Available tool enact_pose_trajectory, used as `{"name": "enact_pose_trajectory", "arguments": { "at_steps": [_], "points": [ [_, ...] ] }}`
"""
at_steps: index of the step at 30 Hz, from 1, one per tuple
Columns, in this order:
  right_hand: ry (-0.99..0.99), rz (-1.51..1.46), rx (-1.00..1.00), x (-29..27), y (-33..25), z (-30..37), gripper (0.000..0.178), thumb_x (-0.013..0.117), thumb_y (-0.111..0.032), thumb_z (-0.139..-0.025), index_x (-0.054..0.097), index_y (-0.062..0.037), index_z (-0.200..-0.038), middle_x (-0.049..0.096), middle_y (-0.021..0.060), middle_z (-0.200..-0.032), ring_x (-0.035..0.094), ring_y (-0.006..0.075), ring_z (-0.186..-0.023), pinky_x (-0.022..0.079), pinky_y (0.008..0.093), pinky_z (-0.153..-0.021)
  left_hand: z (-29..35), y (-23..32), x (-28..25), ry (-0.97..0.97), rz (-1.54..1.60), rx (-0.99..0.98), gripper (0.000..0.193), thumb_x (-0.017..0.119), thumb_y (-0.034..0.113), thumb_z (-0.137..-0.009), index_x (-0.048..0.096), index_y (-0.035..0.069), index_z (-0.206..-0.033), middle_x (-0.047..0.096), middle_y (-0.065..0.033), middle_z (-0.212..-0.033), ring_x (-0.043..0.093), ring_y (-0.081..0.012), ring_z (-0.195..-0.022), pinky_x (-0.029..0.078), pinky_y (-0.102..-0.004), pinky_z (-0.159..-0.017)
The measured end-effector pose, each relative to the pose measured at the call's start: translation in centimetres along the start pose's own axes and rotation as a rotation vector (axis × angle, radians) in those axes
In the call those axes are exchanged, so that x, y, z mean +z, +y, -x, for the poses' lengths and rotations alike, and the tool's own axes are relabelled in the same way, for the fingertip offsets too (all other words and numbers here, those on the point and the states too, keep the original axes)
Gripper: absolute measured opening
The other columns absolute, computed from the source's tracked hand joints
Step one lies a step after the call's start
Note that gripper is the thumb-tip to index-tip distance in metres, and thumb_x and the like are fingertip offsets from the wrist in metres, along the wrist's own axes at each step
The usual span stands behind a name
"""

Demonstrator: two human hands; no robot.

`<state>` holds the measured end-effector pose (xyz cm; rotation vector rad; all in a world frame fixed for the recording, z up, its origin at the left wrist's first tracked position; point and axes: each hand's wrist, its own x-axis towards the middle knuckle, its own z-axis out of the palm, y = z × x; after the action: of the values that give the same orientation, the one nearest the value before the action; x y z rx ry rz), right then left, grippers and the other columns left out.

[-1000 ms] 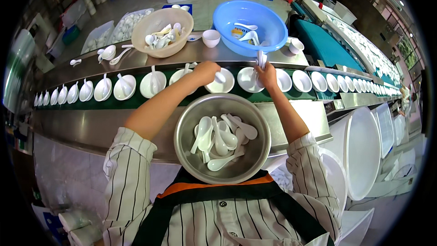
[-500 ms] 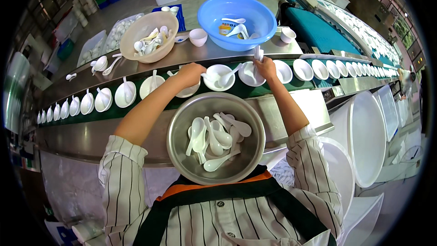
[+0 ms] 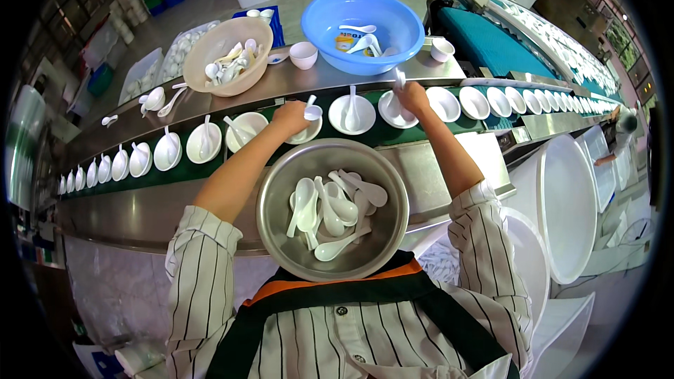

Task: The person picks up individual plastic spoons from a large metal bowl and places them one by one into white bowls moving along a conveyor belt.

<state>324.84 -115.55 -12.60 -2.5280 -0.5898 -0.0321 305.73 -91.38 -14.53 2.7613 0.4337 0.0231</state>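
Observation:
Over the belt, my left hand (image 3: 289, 119) is closed on a white soup spoon (image 3: 313, 113), held above a white bowl (image 3: 307, 133). To its right, another white bowl (image 3: 338, 116) has a spoon (image 3: 352, 109) leaning in it. My right hand (image 3: 414, 100) is closed on white soup spoons (image 3: 399, 81), their handles pointing up; how many is hidden. It hovers at the right side of a further bowl (image 3: 387, 114). Close to my body, a steel basin (image 3: 265, 217) contains several loose white spoons (image 3: 330, 212).
A green conveyor belt (image 3: 235, 158) carries a row of bowls; those at left have spoons. Behind it stand a cream basin (image 3: 193, 63) and a blue basin (image 3: 316, 31), both with spoons, plus small cups (image 3: 304, 55). White tubs (image 3: 570, 210) stand at right; another person (image 3: 621, 126) is beyond.
The row of bowls has shifted right along the belt. My left hand has moved slightly left, its spoon now more upright. My right hand has moved slightly right, still gripping spoons.

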Motion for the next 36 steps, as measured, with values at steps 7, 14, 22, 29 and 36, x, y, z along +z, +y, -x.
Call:
{"name": "enact_pose_trajectory", "arguments": {
  "at_steps": [7, 14, 22, 29, 36],
  "points": [
    [0.207, -0.266, 0.023, -1.1, 2.8, -1.6, 0.038, 0.054, -0.034, -0.077, 0.06, 0.0038, -0.075, 0.059, 0.0251, -0.071, 0.059, 0.0391, -0.073, 0.045, 0.0421, -0.067, 3.0, -0.8, -3.4, 0.108, -0.146, -0.086, 0.027, 0.059, 0.01, -0.067, 0.055, 0.003, -0.094, 0.061, -0.0191, -0.088, 0.058, -0.0334, -0.086, 0.046, -0.0419, -0.075],
    [0.195, -0.108, 0.019, -1.2, 5.9, -2.6, 0.037, 0.048, -0.033, -0.082, 0.062, 0.0008, -0.077, 0.06, 0.0195, -0.069, 0.06, 0.0318, -0.07, 0.044, 0.0389, -0.066, 4.0, 4.5, -6.4, 0.136, 0.054, 0.223, 0.01, 0.056, 0.004, -0.067, 0.054, 0.004, -0.077, 0.059, -0.0161, -0.075, 0.055, -0.0356, -0.071, 0.041, -0.0436, -0.062],
    [-0.038, -0.065, 0.186, -3.8, 10.9, -4.5, 0.026, 0.053, -0.023, -0.08, 0.06, 0.0021, -0.081, 0.06, 0.0152, -0.068, 0.058, 0.0245, -0.063, 0.044, 0.0362, -0.059, 4.3, 8.2, -6.3, 0.121, -0.075, 0.427, 0.009, 0.058, 0.006, -0.069, 0.062, 0.007, -0.076, 0.062, -0.0114, -0.072, 0.056, -0.03, -0.07, 0.04, -0.0378, -0.07],
    [-0.337, -0.116, 0.142, -4.8, 7.9, -3.8, 0.028, 0.061, -0.02, -0.073, 0.058, 0.0039, -0.086, 0.06, 0.0147, -0.072, 0.058, 0.0231, -0.056, 0.046, 0.0353, -0.049, 4.2, 9.1, -6.2, 0.073, -0.084, 0.488, 0.012, 0.054, 0.004, -0.069, 0.063, 0.007, -0.078, 0.062, -0.0111, -0.073, 0.057, -0.0265, -0.071, 0.036, -0.0363, -0.074],
    [-0.239, -0.254, 0.023, -3.9, 6.3, -2.7, 0.03, 0.066, -0.023, -0.069, 0.06, 0.0056, -0.077, 0.062, 0.0123, -0.065, 0.062, 0.0247, -0.055, 0.05, 0.0335, -0.049, 3.9, 11.3, -5.7, -0.009, 0.022, 0.564, 0.014, 0.054, 0.004, -0.07, 0.062, 0.007, -0.081, 0.062, -0.0099, -0.074, 0.057, -0.0243, -0.07, 0.035, -0.0338, -0.075]
  ]
}}
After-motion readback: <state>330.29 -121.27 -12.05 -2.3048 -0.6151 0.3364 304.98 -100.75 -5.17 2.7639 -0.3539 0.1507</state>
